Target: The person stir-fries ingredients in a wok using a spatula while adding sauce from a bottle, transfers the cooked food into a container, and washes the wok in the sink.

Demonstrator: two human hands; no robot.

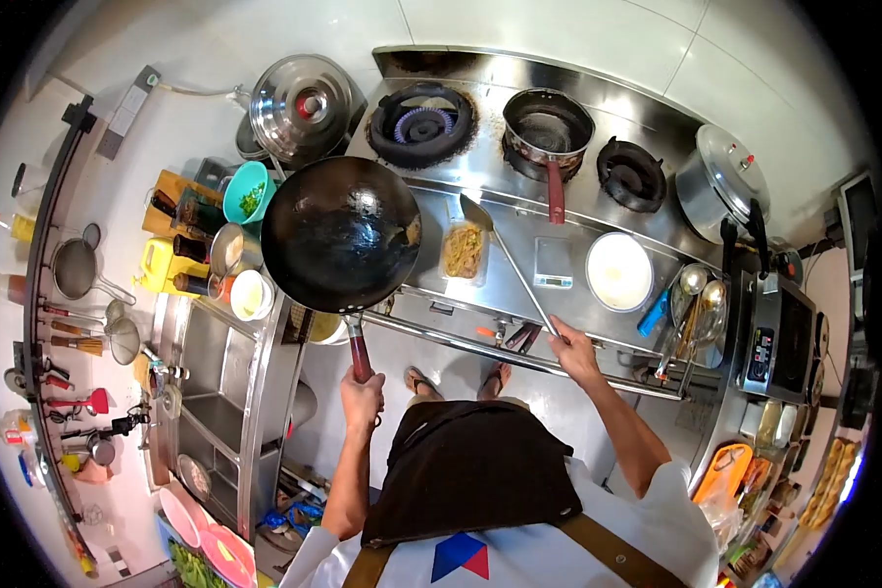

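My left hand (363,397) is closed round the red-brown handle of a dark wok (341,233), which is held off the stove, left of the lit burner (423,125). The inside of the wok looks shiny and holds no food that I can make out. In my right hand (573,350) is the end of a long metal spatula (519,274). Its blade is over the far edge of a clear container of brownish food (464,249) on the steel counter.
A saucepan (549,127) sits on the middle burner, and a large lidded pot (723,181) stands at the right. Near the counter's front are a small scale (553,263) and a white bowl (619,272). A green bowl (249,192) and a sink (216,363) are on the left.
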